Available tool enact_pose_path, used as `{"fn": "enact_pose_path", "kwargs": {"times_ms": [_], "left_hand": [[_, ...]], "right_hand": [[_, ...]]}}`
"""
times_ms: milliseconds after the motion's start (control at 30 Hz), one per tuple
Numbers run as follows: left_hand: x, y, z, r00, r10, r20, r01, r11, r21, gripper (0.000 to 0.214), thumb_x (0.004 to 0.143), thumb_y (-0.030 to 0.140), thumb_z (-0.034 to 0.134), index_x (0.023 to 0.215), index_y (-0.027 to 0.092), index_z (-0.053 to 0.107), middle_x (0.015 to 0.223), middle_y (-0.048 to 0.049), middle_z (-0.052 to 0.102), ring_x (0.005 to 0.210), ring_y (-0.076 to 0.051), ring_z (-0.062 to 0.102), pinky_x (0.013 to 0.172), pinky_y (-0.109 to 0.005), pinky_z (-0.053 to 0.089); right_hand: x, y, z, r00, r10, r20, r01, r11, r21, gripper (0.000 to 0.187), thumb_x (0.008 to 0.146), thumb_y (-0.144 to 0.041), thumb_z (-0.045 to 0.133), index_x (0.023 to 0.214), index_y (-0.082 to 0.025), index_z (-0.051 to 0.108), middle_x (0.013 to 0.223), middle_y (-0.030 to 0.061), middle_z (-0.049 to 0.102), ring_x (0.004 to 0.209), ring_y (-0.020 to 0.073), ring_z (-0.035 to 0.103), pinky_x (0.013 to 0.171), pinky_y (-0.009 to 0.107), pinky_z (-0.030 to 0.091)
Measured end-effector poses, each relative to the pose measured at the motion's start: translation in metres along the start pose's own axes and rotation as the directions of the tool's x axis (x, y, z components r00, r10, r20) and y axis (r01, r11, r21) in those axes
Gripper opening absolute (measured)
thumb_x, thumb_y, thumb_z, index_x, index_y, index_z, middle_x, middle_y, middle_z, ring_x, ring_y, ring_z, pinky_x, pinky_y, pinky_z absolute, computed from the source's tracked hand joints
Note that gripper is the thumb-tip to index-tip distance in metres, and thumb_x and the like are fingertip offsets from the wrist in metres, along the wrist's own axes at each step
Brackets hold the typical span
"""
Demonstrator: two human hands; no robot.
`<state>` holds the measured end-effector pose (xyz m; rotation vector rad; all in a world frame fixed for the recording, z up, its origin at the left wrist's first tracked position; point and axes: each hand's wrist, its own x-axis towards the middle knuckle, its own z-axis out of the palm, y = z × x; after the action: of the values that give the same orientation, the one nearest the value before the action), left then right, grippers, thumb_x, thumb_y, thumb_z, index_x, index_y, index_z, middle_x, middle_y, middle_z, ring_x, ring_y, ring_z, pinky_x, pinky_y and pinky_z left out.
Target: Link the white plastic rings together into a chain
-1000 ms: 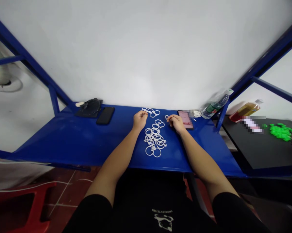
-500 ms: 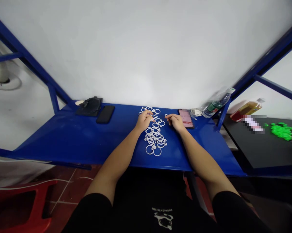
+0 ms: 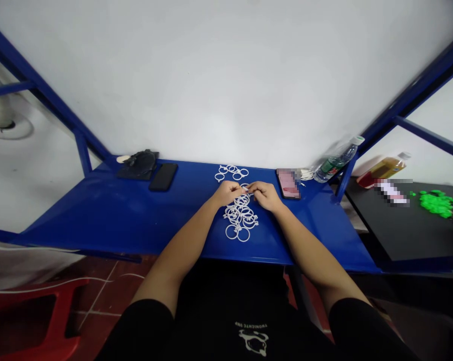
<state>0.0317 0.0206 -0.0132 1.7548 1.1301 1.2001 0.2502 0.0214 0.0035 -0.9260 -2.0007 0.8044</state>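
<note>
My left hand (image 3: pixel 227 193) and my right hand (image 3: pixel 264 194) meet above the far part of a pile of white plastic rings (image 3: pixel 243 234). Both hands are closed in a pinch, fingertips almost touching. A small white piece (image 3: pixel 245 189) shows between them; its exact shape is hidden by my fingers. The rings below overlap one another, and several carry small clip-like knobs. Beyond my hands, a smaller group of white rings (image 3: pixel 240 174) lies by the wall.
On the blue table (image 3: pixel 136 220) lie a black phone (image 3: pixel 163 177) and a dark pouch (image 3: pixel 141 164) at left. To the right are a lit phone (image 3: pixel 287 183), a white cable (image 3: pixel 306 174) and a clear bottle (image 3: pixel 337 161). Green pieces (image 3: pixel 437 203) lie on a black side table (image 3: pixel 395 230).
My right hand has moved left and slightly toward me, and my left hand slightly right, so their fingertips come together. The far group of rings is now uncovered.
</note>
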Motion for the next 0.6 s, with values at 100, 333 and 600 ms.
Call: {"fn": "enact_pose_path", "kwargs": {"times_ms": [100,333,600], "left_hand": [[0.003,0.002,-0.003,0.998,0.056,0.033,-0.053,0.996,-0.072,0.038,0.089,0.049,0.068,0.067,0.018,0.07,0.062,-0.0037,0.07,0.053,-0.014,0.058,0.054,-0.027,0.045],[0.014,-0.01,-0.012,0.953,-0.02,-0.304,0.07,0.985,0.156,0.03,0.095,0.039,0.061,0.072,0.021,0.064,0.071,-0.0028,0.07,0.067,-0.017,0.064,0.071,-0.03,0.051],[0.011,-0.018,-0.027,0.921,-0.203,-0.333,0.38,0.657,0.652,0.035,0.089,0.036,0.07,0.121,0.021,0.07,0.124,-0.0183,0.065,0.111,-0.035,0.068,0.096,-0.045,0.051]], "right_hand": [[0.001,-0.001,0.0,0.996,-0.082,-0.045,0.079,0.994,-0.081,0.022,0.086,-0.023,0.054,0.093,-0.024,0.075,0.104,0.0065,0.077,0.088,0.0236,0.071,0.084,0.04,0.056],[0.013,0.016,0.003,0.989,-0.125,0.078,0.141,0.957,-0.254,0.043,0.1,-0.049,0.056,0.131,-0.022,0.071,0.139,0.0133,0.069,0.133,0.033,0.059,0.118,0.054,0.039],[0.014,0.014,0.027,0.977,-0.046,0.207,0.126,0.912,-0.391,0.062,0.102,-0.063,0.05,0.152,-0.028,0.056,0.168,0.0112,0.04,0.156,0.0386,0.033,0.124,0.067,0.024]]}}
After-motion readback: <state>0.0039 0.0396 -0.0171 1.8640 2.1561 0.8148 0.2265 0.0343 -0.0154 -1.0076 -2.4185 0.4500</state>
